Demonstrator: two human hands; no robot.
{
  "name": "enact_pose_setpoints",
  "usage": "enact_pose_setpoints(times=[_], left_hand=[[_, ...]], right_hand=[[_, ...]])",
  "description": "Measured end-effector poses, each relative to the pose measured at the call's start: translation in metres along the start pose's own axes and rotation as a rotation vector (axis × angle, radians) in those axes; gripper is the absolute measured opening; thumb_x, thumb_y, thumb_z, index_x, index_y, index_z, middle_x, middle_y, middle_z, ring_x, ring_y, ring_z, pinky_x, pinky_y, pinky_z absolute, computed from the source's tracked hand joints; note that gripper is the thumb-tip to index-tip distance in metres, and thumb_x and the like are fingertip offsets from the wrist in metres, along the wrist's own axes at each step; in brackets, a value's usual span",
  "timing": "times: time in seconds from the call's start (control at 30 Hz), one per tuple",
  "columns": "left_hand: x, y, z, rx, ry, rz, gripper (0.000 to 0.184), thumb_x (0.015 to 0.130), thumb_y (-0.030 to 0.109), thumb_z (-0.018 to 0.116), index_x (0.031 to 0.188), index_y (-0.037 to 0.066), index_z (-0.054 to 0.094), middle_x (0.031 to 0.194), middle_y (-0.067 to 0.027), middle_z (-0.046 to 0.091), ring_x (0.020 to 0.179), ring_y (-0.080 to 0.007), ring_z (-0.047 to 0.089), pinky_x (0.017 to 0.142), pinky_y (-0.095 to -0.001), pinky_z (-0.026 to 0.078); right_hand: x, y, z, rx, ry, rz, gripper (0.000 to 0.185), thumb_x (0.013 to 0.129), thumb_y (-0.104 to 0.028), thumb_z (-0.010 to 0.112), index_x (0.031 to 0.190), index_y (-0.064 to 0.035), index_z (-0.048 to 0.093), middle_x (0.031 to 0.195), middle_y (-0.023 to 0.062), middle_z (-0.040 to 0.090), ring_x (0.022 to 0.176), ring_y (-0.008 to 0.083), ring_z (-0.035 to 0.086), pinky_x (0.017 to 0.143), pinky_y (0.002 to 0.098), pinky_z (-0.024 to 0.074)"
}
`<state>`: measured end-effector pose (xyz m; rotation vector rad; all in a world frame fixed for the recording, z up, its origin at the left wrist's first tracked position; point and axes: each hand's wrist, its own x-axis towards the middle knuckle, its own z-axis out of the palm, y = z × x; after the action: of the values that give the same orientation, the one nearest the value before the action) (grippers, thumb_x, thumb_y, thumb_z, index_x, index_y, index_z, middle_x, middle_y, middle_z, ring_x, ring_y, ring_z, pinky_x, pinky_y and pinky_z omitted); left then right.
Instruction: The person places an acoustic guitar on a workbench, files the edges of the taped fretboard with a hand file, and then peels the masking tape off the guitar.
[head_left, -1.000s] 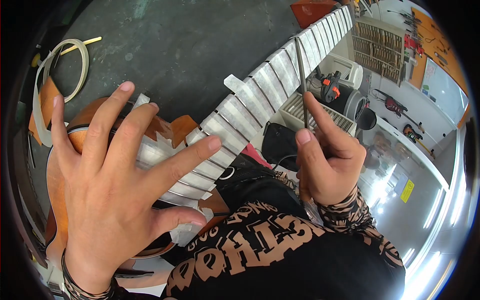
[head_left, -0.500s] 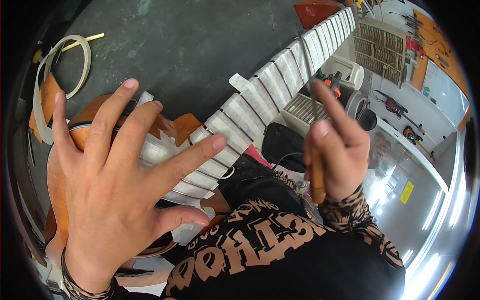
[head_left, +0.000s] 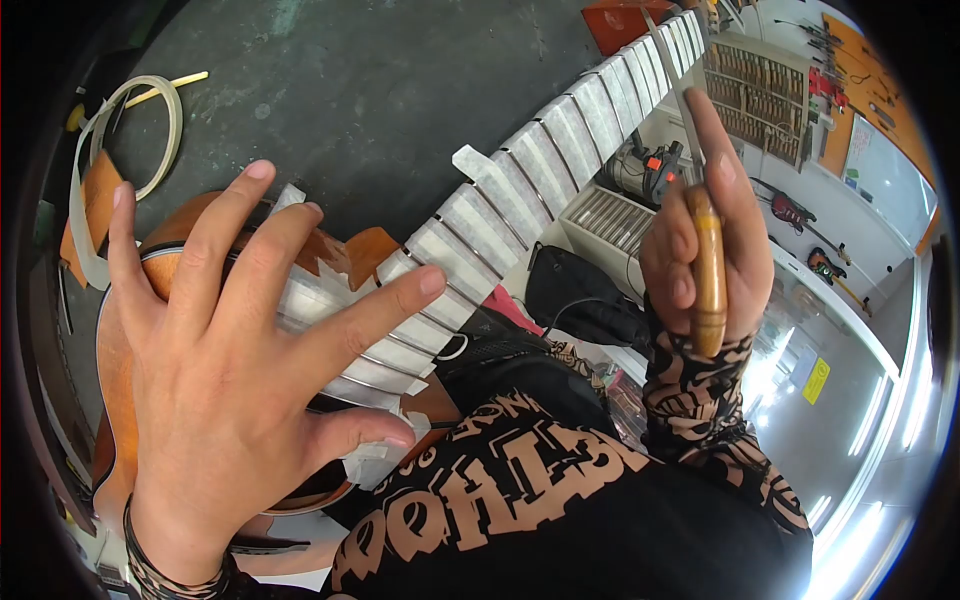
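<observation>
My left hand lies with spread fingers over the guitar body, and its index finger reaches onto the lower end of the fretboard. Strips of whitish masking tape cover the fretboard, leaving the metal frets showing as thin dark lines. One tape end sticks up along the far edge. In my right hand is a slim file, its wooden handle wrapped by the fingers. The index finger stretches along the narrow metal blade, which crosses the neck near its far end.
A dark worktop lies beneath the guitar. On it sit a coil of pale strip and a reddish-brown block beside the neck's far end. A tool rack, hanging guitars and a glossy surface are at right.
My right hand and the file have moved up and toward the far end of the neck, with the handle now turned more toward me. My left hand stays in place.
</observation>
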<state>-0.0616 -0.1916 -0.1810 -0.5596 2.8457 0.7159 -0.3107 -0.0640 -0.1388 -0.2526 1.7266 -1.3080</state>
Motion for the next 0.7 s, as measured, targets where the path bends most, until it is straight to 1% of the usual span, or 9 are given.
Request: enact_pose_setpoints(times=[0.07, 0.13, 0.17, 0.23, 0.33, 0.57, 0.63, 0.67, 0.7], left_hand=[[0.001, 0.000, 0.000, 0.002, -0.002, 0.000, 0.080, 0.059, 0.083, 0.052, 0.121, 0.035, 0.071, 0.123, -0.0112, 0.056, 0.133, -0.0361, 0.044, 0.112, -0.0674, 0.014], [0.000, 0.001, -0.001, 0.010, -0.012, -0.004, 0.081, 0.060, 0.084, 0.051, 0.121, 0.035, 0.071, 0.123, -0.0113, 0.056, 0.133, -0.0361, 0.043, 0.112, -0.0677, 0.014], [0.000, 0.001, -0.002, 0.016, -0.017, -0.003, 0.081, 0.060, 0.085, 0.050, 0.121, 0.036, 0.071, 0.123, -0.0114, 0.056, 0.133, -0.0361, 0.043, 0.112, -0.0678, 0.014], [0.000, 0.001, -0.001, 0.030, -0.017, -0.002, 0.081, 0.061, 0.086, 0.048, 0.121, 0.036, 0.071, 0.124, -0.0115, 0.056, 0.134, -0.0361, 0.043, 0.112, -0.0680, 0.013], [0.000, 0.001, -0.002, 0.049, -0.022, 0.001, 0.082, 0.062, 0.087, 0.047, 0.121, 0.036, 0.071, 0.126, -0.0117, 0.056, 0.135, -0.0362, 0.042, 0.112, -0.0679, 0.012], [-0.003, 0.002, -0.003, 0.056, -0.046, -0.006, 0.080, 0.064, 0.089, 0.045, 0.120, 0.038, 0.071, 0.129, -0.0115, 0.056, 0.136, -0.0355, 0.041, 0.113, -0.0669, 0.008], [-0.003, 0.001, -0.003, 0.056, -0.045, -0.001, 0.080, 0.064, 0.089, 0.045, 0.120, 0.038, 0.071, 0.129, -0.0114, 0.056, 0.136, -0.0355, 0.041, 0.113, -0.0668, 0.008], [-0.003, 0.001, -0.002, 0.057, -0.040, 0.001, 0.080, 0.064, 0.089, 0.044, 0.120, 0.039, 0.071, 0.129, -0.0112, 0.056, 0.136, -0.0355, 0.041, 0.113, -0.0667, 0.008], [-0.003, 0.001, -0.002, 0.054, -0.044, 0.003, 0.080, 0.064, 0.089, 0.044, 0.120, 0.039, 0.071, 0.129, -0.0112, 0.056, 0.136, -0.0355, 0.041, 0.113, -0.0667, 0.008]], right_hand=[[-0.011, -0.001, 0.004, -0.150, 0.062, -0.011, 0.052, 0.101, -0.025, 0.053, 0.145, 0.0028, 0.044, 0.061, 0.0051, 0.056, 0.041, 0.0090, 0.048, 0.041, 0.0201, 0.0402], [-0.022, 0.007, 0.004, -0.522, 0.119, -0.087, 0.048, 0.098, -0.016, 0.060, 0.141, 0.0034, 0.050, 0.061, -0.0006, 0.056, 0.045, 0.0042, 0.047, 0.046, 0.0192, 0.0390], [-0.027, 0.009, 0.001, -0.579, 0.127, -0.086, 0.046, 0.093, -0.006, 0.066, 0.137, 0.0042, 0.055, 0.058, -0.0067, 0.051, 0.050, -0.0001, 0.043, 0.051, 0.0176, 0.0362], [-0.031, 0.011, -0.004, -0.689, 0.059, -0.084, 0.045, 0.091, -0.004, 0.067, 0.135, 0.0034, 0.057, 0.055, -0.0089, 0.044, 0.052, -0.0016, 0.040, 0.052, 0.0169, 0.0337], [-0.028, 0.018, -0.003, -0.826, 0.111, -0.141, 0.043, 0.091, -0.004, 0.067, 0.133, 0.0022, 0.060, 0.055, -0.0092, 0.041, 0.053, -0.0016, 0.036, 0.052, 0.0170, 0.0314], [-0.007, 0.017, 0.005, -0.786, 0.150, -0.125, 0.041, 0.091, -0.006, 0.067, 0.132, 0.0009, 0.061, 0.054, -0.0074, 0.045, 0.053, -0.0012, 0.040, 0.052, 0.0166, 0.0338], [0.002, 0.013, 0.011, -0.502, 0.164, -0.062, 0.042, 0.094, -0.010, 0.065, 0.134, 0.0004, 0.059, 0.056, -0.0026, 0.052, 0.051, 0.0013, 0.046, 0.049, 0.0177, 0.0383], [0.004, 0.004, 0.017, -0.441, 0.174, 0.060, 0.048, 0.100, -0.021, 0.054, 0.143, -0.0001, 0.049, 0.060, 0.0031, 0.054, 0.042, 0.0079, 0.047, 0.039, 0.0197, 0.0393], [0.004, 0.003, 0.013, -0.442, 0.175, 0.065, 0.048, 0.100, -0.021, 0.054, 0.143, -0.0001, 0.049, 0.060, 0.0031, 0.054, 0.042, 0.0079, 0.047, 0.039, 0.0197, 0.0393]])
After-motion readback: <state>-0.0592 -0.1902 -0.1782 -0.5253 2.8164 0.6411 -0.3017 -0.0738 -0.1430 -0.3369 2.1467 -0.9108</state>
